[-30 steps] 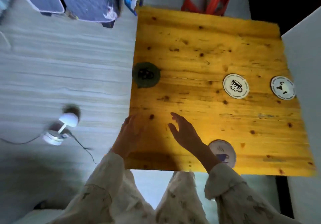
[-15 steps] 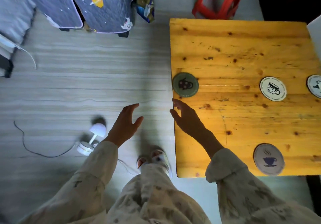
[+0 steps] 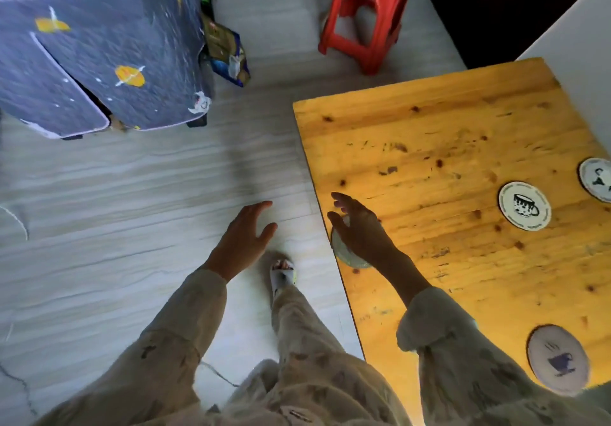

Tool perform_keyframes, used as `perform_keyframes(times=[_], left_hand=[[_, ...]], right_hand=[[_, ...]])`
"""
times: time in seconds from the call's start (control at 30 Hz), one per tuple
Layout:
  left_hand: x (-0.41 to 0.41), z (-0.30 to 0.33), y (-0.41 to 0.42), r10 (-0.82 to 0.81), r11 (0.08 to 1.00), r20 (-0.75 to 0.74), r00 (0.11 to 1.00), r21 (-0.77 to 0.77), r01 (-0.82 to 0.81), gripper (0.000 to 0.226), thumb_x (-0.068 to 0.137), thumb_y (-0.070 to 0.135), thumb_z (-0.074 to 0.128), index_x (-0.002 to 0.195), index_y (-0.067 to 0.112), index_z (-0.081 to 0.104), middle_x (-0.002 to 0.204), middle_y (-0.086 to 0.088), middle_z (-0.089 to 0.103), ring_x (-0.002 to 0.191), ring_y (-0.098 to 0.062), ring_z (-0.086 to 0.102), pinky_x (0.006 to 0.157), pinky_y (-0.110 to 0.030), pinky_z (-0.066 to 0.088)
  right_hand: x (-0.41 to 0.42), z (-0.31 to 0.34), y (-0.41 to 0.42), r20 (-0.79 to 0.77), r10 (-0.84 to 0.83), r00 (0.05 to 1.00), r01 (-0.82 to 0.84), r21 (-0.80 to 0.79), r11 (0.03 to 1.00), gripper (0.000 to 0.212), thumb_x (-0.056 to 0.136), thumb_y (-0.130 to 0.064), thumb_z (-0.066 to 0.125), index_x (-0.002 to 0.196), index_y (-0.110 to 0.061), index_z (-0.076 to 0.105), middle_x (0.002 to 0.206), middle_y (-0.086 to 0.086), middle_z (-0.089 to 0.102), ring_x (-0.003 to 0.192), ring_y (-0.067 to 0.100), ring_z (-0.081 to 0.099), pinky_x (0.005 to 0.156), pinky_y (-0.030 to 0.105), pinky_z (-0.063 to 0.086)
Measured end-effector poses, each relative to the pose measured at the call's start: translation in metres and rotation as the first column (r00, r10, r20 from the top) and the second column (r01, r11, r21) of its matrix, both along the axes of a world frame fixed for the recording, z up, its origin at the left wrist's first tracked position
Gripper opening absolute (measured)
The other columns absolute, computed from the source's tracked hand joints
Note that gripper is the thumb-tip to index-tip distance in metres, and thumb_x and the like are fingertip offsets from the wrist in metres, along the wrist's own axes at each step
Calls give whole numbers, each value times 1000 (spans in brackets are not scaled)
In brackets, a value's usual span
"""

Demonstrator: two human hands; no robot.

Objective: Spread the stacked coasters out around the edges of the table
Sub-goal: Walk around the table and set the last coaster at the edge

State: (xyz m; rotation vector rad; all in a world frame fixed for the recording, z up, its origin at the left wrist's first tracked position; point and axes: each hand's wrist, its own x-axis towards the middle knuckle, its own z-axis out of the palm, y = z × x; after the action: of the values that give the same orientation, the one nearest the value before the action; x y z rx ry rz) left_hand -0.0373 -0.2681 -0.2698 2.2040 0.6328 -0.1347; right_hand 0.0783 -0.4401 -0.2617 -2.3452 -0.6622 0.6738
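Round coasters lie apart on the yellow wooden table (image 3: 429, 134). A white coaster with a cup drawing (image 3: 524, 205) sits mid-table. Another white coaster (image 3: 596, 179) is cut off by the right edge of the view. A greyish coaster with a blue cup (image 3: 558, 359) lies at the near edge. At the table's left edge a pale-rimmed coaster (image 3: 347, 255) lies mostly hidden under my right hand (image 3: 360, 230), whose fingers are spread over it. My left hand (image 3: 243, 240) hangs open above the floor, left of the table, holding nothing.
A red plastic stool (image 3: 363, 19) stands beyond the table's far corner. A grey cloth-covered piece of furniture with planet prints (image 3: 99, 62) fills the upper left. My leg and sandalled foot (image 3: 282, 272) are on the pale floor beside the table. A white wall panel (image 3: 582, 45) borders the table on the right.
I have stepped left around the table, so it has shifted right in view. My right hand has moved over the coaster at the left edge, covering it. My left hand stays open.
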Motion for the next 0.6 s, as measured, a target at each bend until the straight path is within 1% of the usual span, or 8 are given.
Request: perform_keyframes(times=[0.13, 0.23, 0.3, 0.4, 0.53, 0.6], left_hand=[[56, 17, 60, -14, 1000, 39, 999, 23, 13, 46, 89, 19, 50, 133, 11, 39, 139, -12, 44, 129, -23, 40, 103, -22, 26], [99, 26, 92, -37, 999, 53, 998, 3, 37, 45, 89, 20, 50, 132, 12, 40, 138, -12, 46, 127, -23, 42, 104, -32, 32], [131, 30, 111, -74, 997, 72, 995, -15, 76, 45, 89, 20, 49, 132, 12, 40, 138, -10, 46, 127, -23, 43, 104, -35, 35], [179, 35, 139, -120, 992, 100, 988, -34, 124, 44, 89, 18, 49, 132, 10, 41, 138, -11, 47, 128, -23, 43, 105, -35, 34], [245, 32, 182, -213, 972, 98, 972, -81, 221, 43, 90, 17, 47, 132, 7, 40, 139, -13, 45, 128, -23, 41, 103, -26, 29], [279, 28, 205, -283, 953, 79, 956, -94, 290, 43, 90, 15, 48, 131, 5, 40, 138, -14, 46, 128, -24, 42, 104, -28, 30]], right_hand=[[47, 14, 48, -36, -54, 998, 56, 31, 998, 44, 94, -18, 49, 137, -9, 40, 132, 17, 56, 123, 29, 52, 101, 38, 43], [77, 23, 78, -81, -110, 991, 115, 55, 992, 42, 94, -19, 49, 135, -11, 42, 131, 15, 58, 121, 26, 54, 99, 36, 43], [99, 27, 96, -106, -152, 983, 160, 71, 985, 42, 94, -18, 50, 134, -11, 43, 130, 14, 58, 121, 26, 55, 98, 35, 44], [134, 30, 119, -102, -209, 973, 216, 67, 974, 41, 94, -17, 50, 134, -9, 43, 130, 15, 59, 120, 26, 56, 98, 36, 45], [185, 28, 153, -84, -321, 943, 327, 71, 942, 41, 93, -18, 51, 132, -8, 45, 128, 16, 60, 117, 27, 58, 96, 36, 47], [210, 27, 174, -93, -396, 913, 403, 79, 912, 40, 93, -18, 51, 132, -8, 45, 127, 16, 60, 117, 27, 58, 95, 38, 50]])
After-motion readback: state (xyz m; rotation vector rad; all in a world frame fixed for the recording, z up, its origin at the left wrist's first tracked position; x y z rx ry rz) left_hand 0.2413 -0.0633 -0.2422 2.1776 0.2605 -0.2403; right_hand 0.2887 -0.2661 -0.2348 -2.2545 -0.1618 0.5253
